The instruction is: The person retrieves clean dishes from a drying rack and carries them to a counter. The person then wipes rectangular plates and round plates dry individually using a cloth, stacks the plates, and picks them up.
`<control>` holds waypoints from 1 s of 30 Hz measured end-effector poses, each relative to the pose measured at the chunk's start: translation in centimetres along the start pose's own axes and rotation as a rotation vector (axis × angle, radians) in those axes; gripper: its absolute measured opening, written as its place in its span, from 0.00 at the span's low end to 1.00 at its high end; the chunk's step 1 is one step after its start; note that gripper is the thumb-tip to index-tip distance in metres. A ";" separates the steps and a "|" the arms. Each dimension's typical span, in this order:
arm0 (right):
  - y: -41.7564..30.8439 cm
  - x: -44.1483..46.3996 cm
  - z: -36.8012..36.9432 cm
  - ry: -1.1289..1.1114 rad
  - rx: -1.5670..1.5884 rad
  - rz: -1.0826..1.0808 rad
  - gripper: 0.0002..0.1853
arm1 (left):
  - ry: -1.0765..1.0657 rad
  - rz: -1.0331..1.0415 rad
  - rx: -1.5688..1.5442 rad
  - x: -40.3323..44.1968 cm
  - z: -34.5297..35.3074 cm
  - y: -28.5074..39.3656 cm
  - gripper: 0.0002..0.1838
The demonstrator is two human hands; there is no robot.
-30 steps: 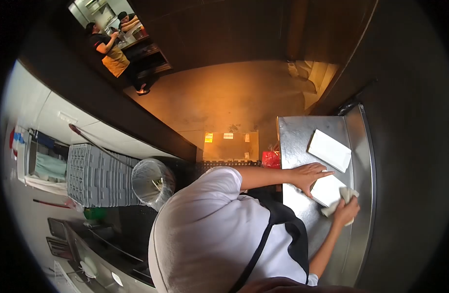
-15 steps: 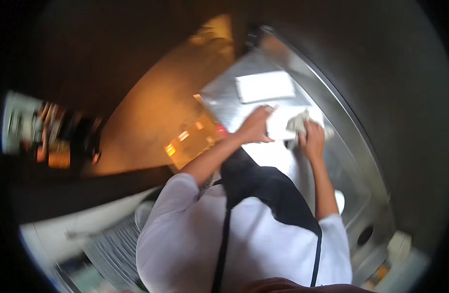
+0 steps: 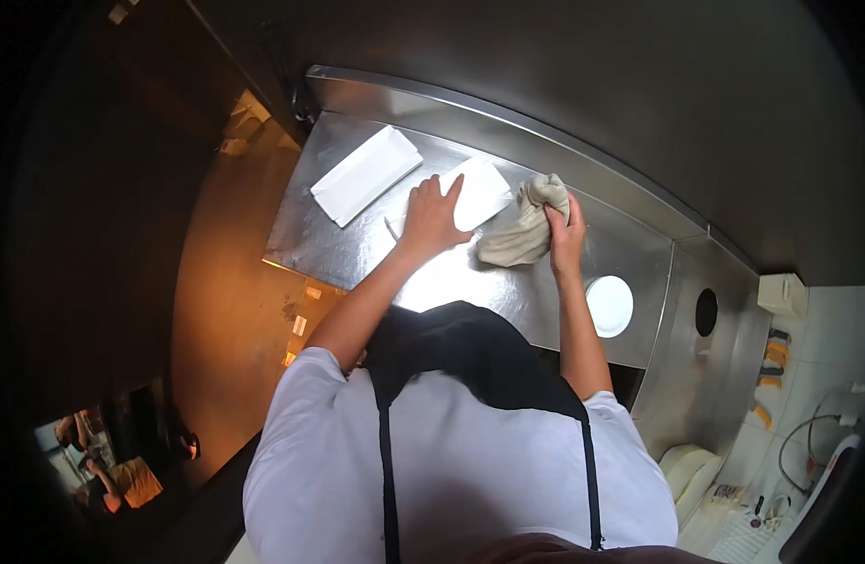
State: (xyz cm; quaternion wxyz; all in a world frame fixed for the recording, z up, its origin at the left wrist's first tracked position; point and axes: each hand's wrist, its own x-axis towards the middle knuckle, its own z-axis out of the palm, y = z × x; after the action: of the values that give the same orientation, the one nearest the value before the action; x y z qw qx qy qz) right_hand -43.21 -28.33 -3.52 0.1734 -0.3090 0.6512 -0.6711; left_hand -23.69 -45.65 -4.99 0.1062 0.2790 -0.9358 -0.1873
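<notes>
My left hand lies with its fingers spread across a white rectangular plate on the steel counter. In my right hand is a crumpled grey-beige cloth, bunched at the top and hanging just right of that plate. The fingers of this hand are closed round the cloth's edge. Farther left, another white rectangular dish rests on the counter, apart from both hands. Whether either dish is a single piece or a stack, I cannot tell.
Round white plates stand on the counter right of my right forearm. A raised steel edge runs along the back. The steel surface at right has a dark round hole. Yellow-handled tools hang on the tiled wall. People appear at lower left.
The view has turned and grown sharper. My right hand has lifted the cloth off the plate and moved it to the right. My left hand stays at the plate, now spread over it.
</notes>
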 end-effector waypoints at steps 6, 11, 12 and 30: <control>-2.2 0.0 -0.1 0.100 0.510 0.096 0.25 | -0.001 -0.062 -0.139 0.2 -2.9 -1.3 0.54; -7.4 1.3 6.5 -0.011 0.621 0.068 0.26 | 0.027 -0.079 -1.063 0.0 -7.1 0.0 0.40; -6.5 2.8 8.1 -0.198 0.219 0.131 0.26 | 0.027 -0.077 -1.350 0.0 -7.2 0.2 0.37; -14.0 5.1 26.0 -0.245 -0.205 -0.197 0.23 | 0.285 -0.390 -1.913 -5.0 -10.9 -2.5 0.44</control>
State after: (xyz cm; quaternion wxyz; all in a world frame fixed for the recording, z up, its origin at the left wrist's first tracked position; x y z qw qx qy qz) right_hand -28.01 -50.22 10.13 0.1526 -0.4666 0.6568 -0.5724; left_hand -15.10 -47.93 3.47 0.3661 0.2449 -0.3062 -0.8440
